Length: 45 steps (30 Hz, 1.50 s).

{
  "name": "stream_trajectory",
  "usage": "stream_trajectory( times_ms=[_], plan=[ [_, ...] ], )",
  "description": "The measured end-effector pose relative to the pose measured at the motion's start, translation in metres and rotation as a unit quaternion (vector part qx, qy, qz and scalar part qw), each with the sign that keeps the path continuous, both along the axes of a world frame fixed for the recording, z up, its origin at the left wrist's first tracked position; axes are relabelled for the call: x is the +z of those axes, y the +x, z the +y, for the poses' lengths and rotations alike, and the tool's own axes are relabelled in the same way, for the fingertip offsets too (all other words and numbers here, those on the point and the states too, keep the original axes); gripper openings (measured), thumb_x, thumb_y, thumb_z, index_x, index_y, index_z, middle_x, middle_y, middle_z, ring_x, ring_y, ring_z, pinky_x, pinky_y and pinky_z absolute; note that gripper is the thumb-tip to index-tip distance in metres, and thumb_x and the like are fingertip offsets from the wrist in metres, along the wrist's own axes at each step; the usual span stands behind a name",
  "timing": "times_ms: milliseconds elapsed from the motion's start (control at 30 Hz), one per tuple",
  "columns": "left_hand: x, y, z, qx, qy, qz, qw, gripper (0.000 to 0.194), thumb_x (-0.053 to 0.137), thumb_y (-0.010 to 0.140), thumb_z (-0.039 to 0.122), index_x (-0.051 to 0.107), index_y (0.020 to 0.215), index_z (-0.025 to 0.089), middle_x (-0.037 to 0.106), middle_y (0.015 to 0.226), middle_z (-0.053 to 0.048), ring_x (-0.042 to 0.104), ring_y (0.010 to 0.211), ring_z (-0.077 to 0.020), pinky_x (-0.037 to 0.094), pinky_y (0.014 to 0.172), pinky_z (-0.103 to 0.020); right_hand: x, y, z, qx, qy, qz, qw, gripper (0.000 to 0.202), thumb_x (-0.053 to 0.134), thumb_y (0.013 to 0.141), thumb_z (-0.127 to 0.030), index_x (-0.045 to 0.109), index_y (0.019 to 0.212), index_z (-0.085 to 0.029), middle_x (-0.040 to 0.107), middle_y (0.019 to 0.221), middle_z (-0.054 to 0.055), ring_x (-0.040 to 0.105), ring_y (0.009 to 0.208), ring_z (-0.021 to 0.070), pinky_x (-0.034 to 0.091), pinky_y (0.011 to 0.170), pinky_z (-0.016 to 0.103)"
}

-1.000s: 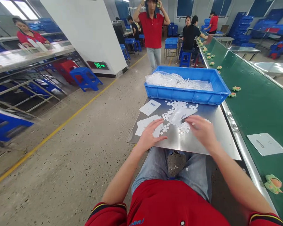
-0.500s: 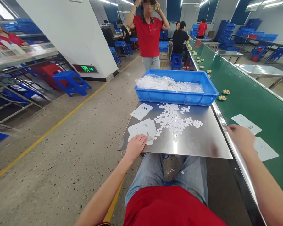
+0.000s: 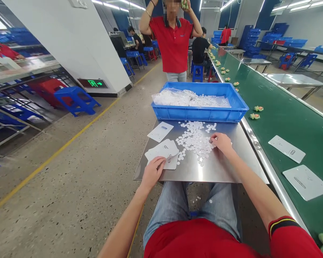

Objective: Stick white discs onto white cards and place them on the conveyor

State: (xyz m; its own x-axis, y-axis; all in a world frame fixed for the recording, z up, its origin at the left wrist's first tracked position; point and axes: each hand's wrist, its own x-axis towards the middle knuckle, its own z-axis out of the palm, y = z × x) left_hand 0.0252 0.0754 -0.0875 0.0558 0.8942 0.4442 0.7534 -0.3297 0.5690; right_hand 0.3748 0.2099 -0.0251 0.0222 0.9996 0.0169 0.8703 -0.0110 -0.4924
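Seated at a small stainless-steel table [image 3: 226, 168], knees under its near edge.

Left hand [image 3: 153, 172] at the near left corner, fingers laid flat and loosely spread on a short stack of white plastic pouches [image 3: 163, 152], holding the stack down rather than pinching it. One more white pouch with a blue label [image 3: 160, 131] lies apart, farther back on the left.

Right hand [image 3: 223, 142] at the right edge of a scatter of small white round discs [image 3: 195, 139] spread over the middle of the table. Fingertips curl down among the discs; whether one is pinched between them cannot be told.

Blue plastic crate [image 3: 199, 114] sits across the far end of the table, holding clear bags and more loose white discs. A few discs lie on the floor between the legs.

Green conveyor belt [image 3: 282, 118] runs along the right. Two flat white pouches [image 3: 286, 148] rest on it; small green-and-pink pieces [image 3: 254, 116] sit farther along.

Handling, as judged: discs look light, thin, stiff and slick on steel. They would likely slide before lifting, so a fingertip pinch at the rim, or a drag to the table edge, seems best. Pouches look limp and slippery; grip near the open mouth.

A person in a red shirt [image 3: 173, 43] stands beyond the crate, arms raised. Others sit farther along the belt.
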Motion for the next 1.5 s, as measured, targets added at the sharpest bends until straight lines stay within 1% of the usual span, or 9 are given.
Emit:
stream_trajectory(
  times_ms=[233,400,500,600,700,833,1033,1367,1500],
  plan=[
    [0.043,0.005,0.000,0.093,0.066,-0.130,0.985,0.018,0.067,0.089,0.036,0.078,0.086,0.022,0.080,0.093,-0.005,0.074,0.083,-0.0205,0.062,0.078,-0.032,0.023,0.013,-0.014,0.034,0.038,0.176,0.983,0.027,0.065,0.081,-0.045,0.073,0.086,-0.020,0.074,0.084,0.005,0.055,0.066,0.0153,0.043,0.062,0.029],
    [0.100,0.035,-0.005,-0.094,0.006,-0.053,0.994,0.022,0.056,0.098,0.033,0.075,0.094,0.022,0.078,0.106,-0.008,0.072,0.102,-0.0225,0.059,0.096,-0.038,0.043,0.004,-0.025,0.081,0.066,0.303,0.947,0.040,0.072,0.075,-0.056,0.074,0.084,-0.017,0.073,0.081,0.007,0.058,0.071,0.0173,0.045,0.065,0.030],
    [0.115,0.063,-0.001,-0.219,-0.054,0.002,0.974,0.023,0.054,0.100,0.031,0.074,0.092,0.023,0.069,0.135,-0.010,0.062,0.130,-0.0271,0.052,0.111,-0.045,0.057,-0.010,-0.031,0.135,0.080,0.296,0.942,0.031,0.070,0.079,-0.048,0.074,0.083,-0.019,0.075,0.084,0.006,0.060,0.073,0.0172,0.047,0.069,0.031],
    [0.112,0.088,0.014,-0.249,-0.061,0.017,0.966,0.022,0.056,0.098,0.030,0.075,0.091,0.022,0.054,0.156,-0.011,0.043,0.149,-0.0327,0.040,0.121,-0.053,0.067,-0.029,-0.039,0.224,0.065,0.238,0.943,0.017,0.067,0.082,-0.036,0.074,0.080,-0.021,0.076,0.082,0.003,0.060,0.069,0.0150,0.045,0.068,0.029],
    [0.101,0.104,0.035,-0.255,-0.077,-0.024,0.964,0.025,0.054,0.097,0.029,0.077,0.092,0.021,0.065,0.141,-0.012,0.061,0.131,-0.0304,0.050,0.111,-0.046,0.071,-0.046,-0.048,0.285,0.039,0.179,0.941,0.009,0.067,0.083,-0.025,0.074,0.078,-0.023,0.074,0.078,-0.001,0.060,0.068,0.0128,0.043,0.066,0.026],
    [0.092,0.108,0.056,-0.196,-0.071,-0.110,0.972,0.027,0.053,0.097,0.031,0.079,0.097,0.023,0.077,0.107,-0.008,0.071,0.100,-0.0245,0.055,0.093,-0.037,0.072,-0.051,-0.056,0.213,0.124,0.200,0.948,0.011,0.066,0.085,-0.024,0.073,0.077,-0.024,0.074,0.079,-0.001,0.062,0.069,0.0131,0.045,0.067,0.026],
    [0.083,0.100,0.060,-0.090,-0.062,-0.277,0.955,0.027,0.076,0.082,0.047,0.080,0.083,0.021,0.076,0.090,-0.007,0.067,0.080,-0.0203,0.053,0.070,-0.031,0.072,-0.024,-0.068,0.061,0.252,0.362,0.895,0.022,0.071,0.084,-0.042,0.078,0.090,-0.022,0.078,0.093,0.006,0.071,0.084,0.0204,0.058,0.081,0.035],
    [0.075,0.098,0.048,-0.070,-0.072,-0.295,0.950,0.028,0.080,0.078,0.049,0.082,0.084,0.022,0.077,0.092,-0.008,0.067,0.082,-0.0209,0.052,0.065,-0.031,0.052,-0.025,-0.079,0.157,0.164,0.179,0.957,0.027,0.055,0.094,-0.034,0.081,0.101,-0.031,0.081,0.101,0.002,0.072,0.079,0.0215,0.056,0.073,0.035],
    [0.075,0.103,0.052,-0.075,-0.087,-0.318,0.941,0.029,0.081,0.076,0.049,0.082,0.083,0.021,0.078,0.092,-0.008,0.069,0.085,-0.0220,0.055,0.069,-0.032,0.053,-0.025,-0.078,0.182,0.196,0.147,0.952,0.035,0.065,0.090,-0.041,0.076,0.121,-0.030,0.074,0.124,0.006,0.070,0.099,0.0243,0.055,0.075,0.035]
  ],
)
